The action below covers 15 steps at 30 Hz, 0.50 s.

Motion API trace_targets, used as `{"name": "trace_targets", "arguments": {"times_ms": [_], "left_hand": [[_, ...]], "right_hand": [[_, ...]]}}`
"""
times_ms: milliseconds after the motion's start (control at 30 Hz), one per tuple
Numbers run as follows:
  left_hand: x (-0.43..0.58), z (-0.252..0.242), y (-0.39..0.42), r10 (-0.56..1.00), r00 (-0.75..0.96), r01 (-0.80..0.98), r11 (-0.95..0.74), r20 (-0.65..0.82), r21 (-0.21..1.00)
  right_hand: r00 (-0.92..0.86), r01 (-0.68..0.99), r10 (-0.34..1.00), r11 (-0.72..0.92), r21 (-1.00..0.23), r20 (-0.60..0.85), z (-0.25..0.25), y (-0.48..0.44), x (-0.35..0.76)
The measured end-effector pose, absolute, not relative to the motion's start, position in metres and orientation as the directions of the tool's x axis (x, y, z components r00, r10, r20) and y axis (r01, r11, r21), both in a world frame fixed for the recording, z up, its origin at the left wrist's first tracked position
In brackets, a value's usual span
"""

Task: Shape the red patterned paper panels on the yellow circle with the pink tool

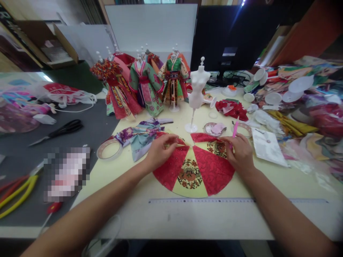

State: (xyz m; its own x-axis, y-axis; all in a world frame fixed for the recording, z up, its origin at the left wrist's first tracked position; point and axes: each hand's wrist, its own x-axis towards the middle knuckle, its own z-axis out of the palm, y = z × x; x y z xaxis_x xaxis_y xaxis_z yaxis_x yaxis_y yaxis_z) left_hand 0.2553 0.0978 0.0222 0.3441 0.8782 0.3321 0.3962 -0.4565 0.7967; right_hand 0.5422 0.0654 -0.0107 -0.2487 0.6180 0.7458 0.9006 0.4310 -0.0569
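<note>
The markings on the clear, straight plastic ruler (pixel 238 201) are too blurred to read. Beyond it lies the round, pieced red-and-cream floral cloth (pixel 190 175); the left hand (pixel 163 151), forearm angled inward, pinches its left side, while the right hand (pixel 241 153) grips a slim pink stick-like tool (pixel 235 129) at its right. A white dress-form mannequin (pixel 197 89) stands just behind.

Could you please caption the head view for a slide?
Left hand and right hand on red-panelled fabric, with a miniature white mannequin behind.
</note>
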Motion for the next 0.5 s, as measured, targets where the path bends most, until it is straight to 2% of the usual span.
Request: {"name": "trace_targets", "arguments": {"times_ms": [100, 300, 500], "left_hand": [[0.262, 0.021, 0.095, 0.927, 0.308, 0.294, -0.309, 0.216, 0.904], [0.255, 0.015, 0.091, 0.96, 0.274, 0.239, -0.128, 0.059, 0.963], [0.257, 0.013, 0.085, 0.947, 0.316, 0.121, 0.025, -0.062, 0.992]], "right_hand": [[-0.216, 0.894, 0.577, 0.441, -0.078, 0.787, -0.008, 0.063, 0.545], [-0.152, 0.861, 0.573, 0.478, -0.177, 0.806, -0.001, 0.054, 0.543], [-0.288, 0.77, 0.551, 0.619, -0.152, 0.783, 0.023, 0.041, 0.52]]}}
